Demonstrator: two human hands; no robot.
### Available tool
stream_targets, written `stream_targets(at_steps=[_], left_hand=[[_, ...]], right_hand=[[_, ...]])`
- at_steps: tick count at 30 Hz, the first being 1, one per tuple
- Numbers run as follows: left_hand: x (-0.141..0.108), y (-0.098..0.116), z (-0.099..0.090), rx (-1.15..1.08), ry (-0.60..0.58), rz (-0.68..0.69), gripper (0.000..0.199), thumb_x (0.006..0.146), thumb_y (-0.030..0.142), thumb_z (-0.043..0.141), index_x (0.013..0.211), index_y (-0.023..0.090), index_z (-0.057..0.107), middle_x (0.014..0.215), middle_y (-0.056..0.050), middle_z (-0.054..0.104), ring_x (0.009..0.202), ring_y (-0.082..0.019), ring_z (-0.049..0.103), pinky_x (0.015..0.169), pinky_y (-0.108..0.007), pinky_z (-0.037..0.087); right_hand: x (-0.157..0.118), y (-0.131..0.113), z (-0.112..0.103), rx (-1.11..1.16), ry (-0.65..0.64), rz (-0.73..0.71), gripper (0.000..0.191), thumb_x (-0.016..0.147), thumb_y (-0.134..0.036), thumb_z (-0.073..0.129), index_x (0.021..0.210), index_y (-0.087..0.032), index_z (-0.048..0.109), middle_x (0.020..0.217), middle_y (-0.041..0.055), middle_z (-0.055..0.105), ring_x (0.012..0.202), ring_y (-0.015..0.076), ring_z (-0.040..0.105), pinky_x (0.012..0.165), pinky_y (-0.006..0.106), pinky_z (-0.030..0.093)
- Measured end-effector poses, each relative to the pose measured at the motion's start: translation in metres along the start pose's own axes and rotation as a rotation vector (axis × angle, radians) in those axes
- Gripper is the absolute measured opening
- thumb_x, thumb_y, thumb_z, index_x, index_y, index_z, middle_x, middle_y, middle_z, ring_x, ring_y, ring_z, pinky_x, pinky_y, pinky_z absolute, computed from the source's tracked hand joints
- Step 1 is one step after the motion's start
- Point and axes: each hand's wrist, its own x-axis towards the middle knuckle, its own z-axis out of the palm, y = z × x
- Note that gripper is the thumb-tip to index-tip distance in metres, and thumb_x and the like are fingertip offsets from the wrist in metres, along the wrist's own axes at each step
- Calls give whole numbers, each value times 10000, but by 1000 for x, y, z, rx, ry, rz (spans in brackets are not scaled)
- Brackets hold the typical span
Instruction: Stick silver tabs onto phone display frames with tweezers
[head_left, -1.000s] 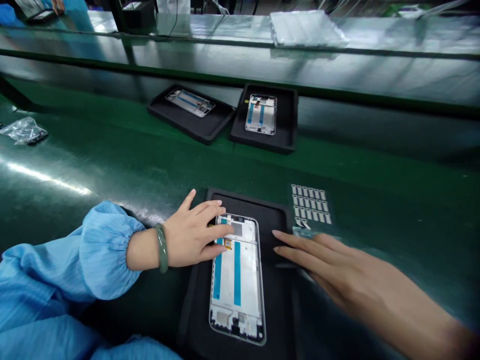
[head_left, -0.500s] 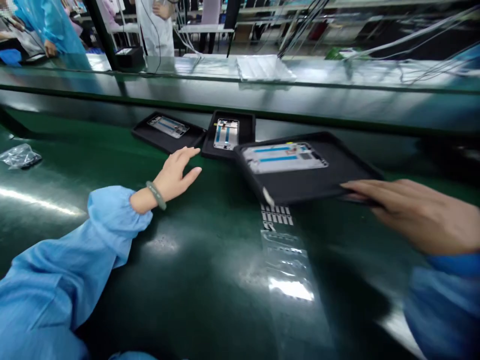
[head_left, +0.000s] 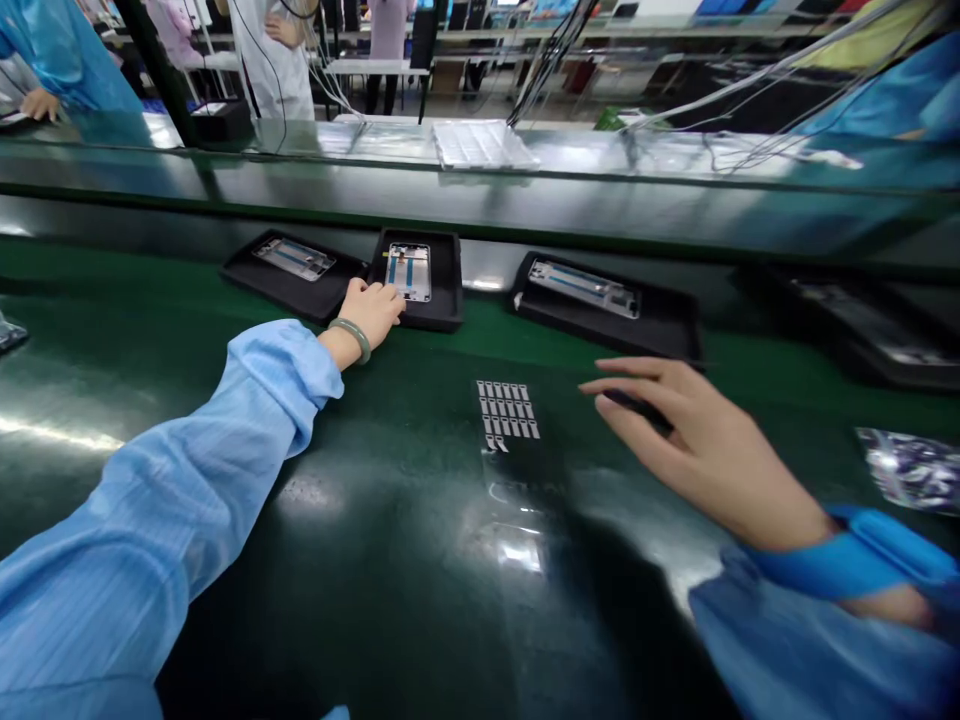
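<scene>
My left hand (head_left: 371, 312) is at the near left corner of the middle black tray (head_left: 446, 285), fingers closed over its edge, by the silver phone frame (head_left: 409, 272) lying in it. Left of it, another black tray (head_left: 281, 292) holds a similar frame (head_left: 294, 257). To the right a third tray (head_left: 667, 325) rests on the table with a frame (head_left: 585, 288) inside. Empty and with fingers apart, my right hand (head_left: 697, 440) hovers in front of that tray. Between my hands a clear sheet with rows of small white stickers (head_left: 508, 410) lies on the green table (head_left: 375, 560).
A fourth black tray (head_left: 900, 360) sits at the right edge, with a bag of small parts (head_left: 911, 468) in front. Behind runs a raised shelf (head_left: 337, 185) bearing a white tray (head_left: 480, 145) and cables. People stand beyond it.
The tray my right hand held is now down on the table at the back, and that hand has let go. My left hand has reached forward onto the middle tray. The view has shifted right.
</scene>
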Motion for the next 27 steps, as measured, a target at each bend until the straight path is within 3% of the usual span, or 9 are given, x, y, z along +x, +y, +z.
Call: stream_targets(at_steps=[2, 4, 6, 8, 12, 17, 22, 25, 27], left_hand=[[-15, 5, -12, 4, -5, 34, 166, 919, 202, 495, 1017, 148, 619, 1039, -106, 582, 972, -239, 505, 871, -431, 255], [-38, 12, -25, -2, -23, 88, 143, 903, 218, 533, 995, 154, 622, 1013, -89, 591, 960, -232, 516, 867, -418, 253], [-70, 20, -37, -16, -52, 156, 119, 886, 230, 569, 969, 167, 625, 961, -61, 606, 933, -216, 530, 855, -394, 262], [-104, 30, -46, -31, -86, 225, 71, 855, 222, 613, 908, 176, 629, 905, -33, 613, 886, -198, 537, 839, -373, 273], [-168, 58, -56, -51, -127, 407, 82, 874, 213, 572, 813, 163, 596, 791, -18, 566, 767, -188, 499, 740, -360, 293], [-219, 101, -73, -198, -137, 539, 162, 878, 183, 534, 721, 162, 567, 685, -1, 509, 655, -160, 438, 657, -342, 301], [-212, 116, -93, -461, -159, 604, 313, 848, 468, 589, 810, 159, 626, 701, 3, 549, 656, -147, 478, 684, -325, 371], [-171, 113, -85, -466, -73, 556, 415, 846, 513, 569, 1082, 174, 608, 1002, -58, 624, 905, -204, 553, 857, -393, 392], [-138, 112, -71, -402, -43, 568, 487, 866, 560, 494, 1184, 199, 571, 1231, -107, 559, 1158, -273, 478, 997, -503, 320]], right_hand=[[-18, -16, -1, 181, -27, 139, 338, 918, -438, 421, 898, -218, 676, 1068, 68, 630, 967, 240, 588, 838, 380, 451], [-31, -23, 3, 346, 21, 350, 423, 930, -504, 379, 843, -210, 670, 837, 63, 659, 771, 220, 614, 706, 368, 492], [-37, -23, 12, 602, 114, 543, 439, 887, -564, 450, 775, -188, 649, 652, 55, 621, 583, 196, 589, 543, 334, 505], [-40, -23, 23, 861, 201, 659, 369, 796, -547, 618, 751, -181, 619, 643, 52, 623, 541, 190, 600, 487, 309, 532], [-38, -30, 44, 1005, 235, 704, 346, 644, -406, 811, 797, -188, 591, 719, 36, 655, 658, 221, 671, 585, 320, 599], [-31, -40, 59, 991, 197, 770, 420, 602, -428, 828, 810, -168, 571, 679, 27, 658, 627, 201, 679, 577, 282, 599], [-30, -40, 66, 937, 158, 814, 423, 610, -433, 813, 830, -151, 586, 652, 29, 651, 559, 178, 664, 517, 237, 582], [-30, -40, 69, 935, 173, 832, 396, 621, -410, 806, 828, -152, 587, 643, 20, 646, 551, 164, 657, 496, 215, 571], [-29, -40, 70, 933, 180, 841, 374, 634, -394, 798, 829, -154, 588, 640, 15, 645, 544, 154, 652, 485, 202, 564]])
